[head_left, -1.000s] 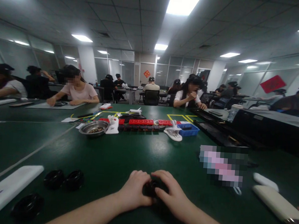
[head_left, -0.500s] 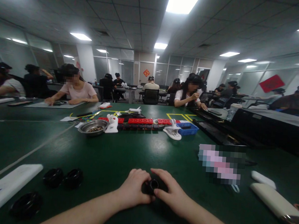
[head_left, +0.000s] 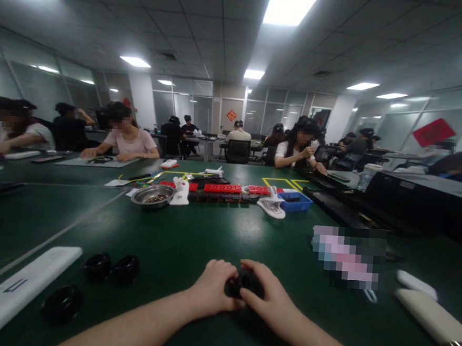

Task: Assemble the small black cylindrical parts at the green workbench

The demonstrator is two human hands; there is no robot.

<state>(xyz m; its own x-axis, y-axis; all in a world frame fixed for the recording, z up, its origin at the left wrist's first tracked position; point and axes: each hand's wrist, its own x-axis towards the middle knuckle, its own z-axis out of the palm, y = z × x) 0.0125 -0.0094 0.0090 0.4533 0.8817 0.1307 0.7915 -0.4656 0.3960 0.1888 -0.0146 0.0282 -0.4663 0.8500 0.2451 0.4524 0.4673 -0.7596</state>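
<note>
Between my hands, just over or on the green table, is a small black round part (head_left: 243, 282), partly hidden by the fingers. My left hand (head_left: 216, 285) curls around its left side, with the thumb along the near side. From the right, my right hand (head_left: 269, 296) holds it with the thumb in front and the fingers arched over the far side. Off to my left lie three glossy black ring-shaped parts: one nearer me (head_left: 62, 302), and a pair side by side, left (head_left: 98, 266) and right (head_left: 125, 268).
A long white case (head_left: 28, 290) lies at the left. Ahead are a metal bowl (head_left: 142, 201) with small pieces, red strips (head_left: 222, 188), white clamp-like stands (head_left: 273, 205) and a blue tray (head_left: 302, 203). On the right are a cream object (head_left: 430, 316) and a pixelated pink item (head_left: 344, 257). Co-workers sit beyond.
The view has turned slightly left, so everything appears shifted right. The black part's round opening, plain to see before, is now darker and less distinct. Both hands keep their hold.
</note>
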